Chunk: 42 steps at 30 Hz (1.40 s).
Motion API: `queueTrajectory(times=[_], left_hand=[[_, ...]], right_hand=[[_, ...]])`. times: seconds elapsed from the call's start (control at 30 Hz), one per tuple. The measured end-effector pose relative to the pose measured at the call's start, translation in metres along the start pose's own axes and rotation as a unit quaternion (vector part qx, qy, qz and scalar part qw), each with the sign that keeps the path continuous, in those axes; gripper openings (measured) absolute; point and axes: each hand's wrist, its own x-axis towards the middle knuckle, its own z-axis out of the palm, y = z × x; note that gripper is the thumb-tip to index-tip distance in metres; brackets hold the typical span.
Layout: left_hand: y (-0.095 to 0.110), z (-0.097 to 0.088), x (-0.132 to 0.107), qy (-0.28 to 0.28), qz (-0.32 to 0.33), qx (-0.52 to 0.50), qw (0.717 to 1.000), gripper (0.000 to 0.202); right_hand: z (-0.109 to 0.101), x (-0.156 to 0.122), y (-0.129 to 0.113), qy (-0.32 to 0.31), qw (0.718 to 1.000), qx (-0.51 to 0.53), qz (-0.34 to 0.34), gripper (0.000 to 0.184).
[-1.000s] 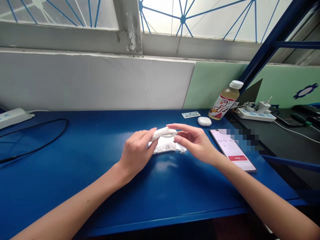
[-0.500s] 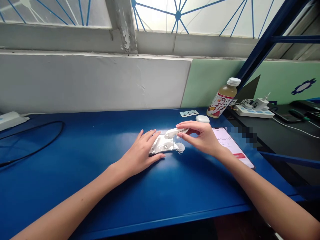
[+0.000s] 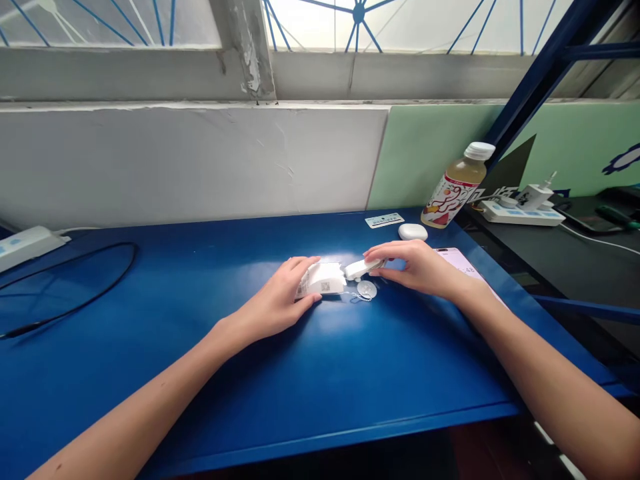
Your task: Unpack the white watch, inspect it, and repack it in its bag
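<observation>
My left hand [image 3: 283, 293] holds a small white and clear packet [image 3: 325, 279] flat on the blue table, fingers along its far edge and thumb along its near edge. A square printed code shows on the packet's face. Between thumb and fingers of my right hand [image 3: 413, 265] is a white elongated handheld device [image 3: 359, 269], whose exact kind I cannot make out. Its tip lies just right of the packet's right end. A pale round disc [image 3: 367, 289] with a small chain rests on the table below the device.
Beyond my right hand sit a white rounded case [image 3: 413, 232], a printed card [image 3: 385, 221] and a drink bottle [image 3: 457, 187]. A phone [image 3: 463, 262] lies partly under my right wrist. Power strips [image 3: 523, 213] and a black cable [image 3: 107, 287] flank the work area.
The device in my right hand has moved right, off the packet's end. The packet now shows its white printed face with the code. The view has shifted slightly.
</observation>
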Motion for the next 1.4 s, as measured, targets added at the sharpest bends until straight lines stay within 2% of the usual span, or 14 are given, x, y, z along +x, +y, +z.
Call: queueTrajectory(times=[0.1,0.23,0.37,0.43,0.53,0.63,0.73,0.87,1.0,1.2,1.4], left_hand=[[-0.002,0.001,-0.001,0.002,0.004,0.017,1.0,0.054],[-0.004,0.005,-0.003,0.008,0.015,0.016,1.0,0.052],[-0.006,0.007,-0.004,0.023,0.024,0.019,0.999,0.052],[-0.007,0.008,-0.003,0.025,0.028,0.02,0.999,0.052],[-0.009,0.007,-0.002,0.023,0.032,0.02,0.999,0.051],[-0.009,0.007,-0.002,0.02,0.031,0.021,0.999,0.051],[-0.008,0.006,-0.002,0.016,0.03,0.022,0.999,0.051],[-0.007,0.007,-0.001,0.014,0.032,0.024,0.999,0.051],[-0.006,0.008,0.0,0.015,0.029,0.025,0.999,0.051],[-0.005,0.007,-0.001,0.007,0.021,0.03,0.999,0.051],[-0.007,0.008,-0.002,0.009,0.026,0.04,0.999,0.05]], right_hand=[[0.002,0.0,-0.003,-0.001,1.0,0.007,0.014,0.019],[0.014,-0.001,-0.017,0.062,0.993,0.081,0.06,0.021],[0.022,-0.002,-0.026,0.037,0.99,0.125,0.06,0.022],[0.021,-0.003,-0.024,0.007,0.993,0.103,0.051,0.026],[0.02,-0.006,-0.015,-0.029,0.999,0.018,0.027,0.033],[0.024,-0.007,-0.01,-0.02,0.997,-0.076,0.009,0.032],[0.032,-0.007,-0.012,0.0,0.994,-0.111,0.003,0.028],[0.039,-0.005,-0.018,0.012,0.994,-0.11,0.0,0.027],[0.035,-0.004,-0.018,0.018,0.994,-0.1,-0.026,0.024],[0.022,-0.004,-0.012,-0.025,0.995,-0.091,-0.04,0.025],[0.029,-0.003,-0.019,-0.023,0.996,-0.072,-0.053,0.027]])
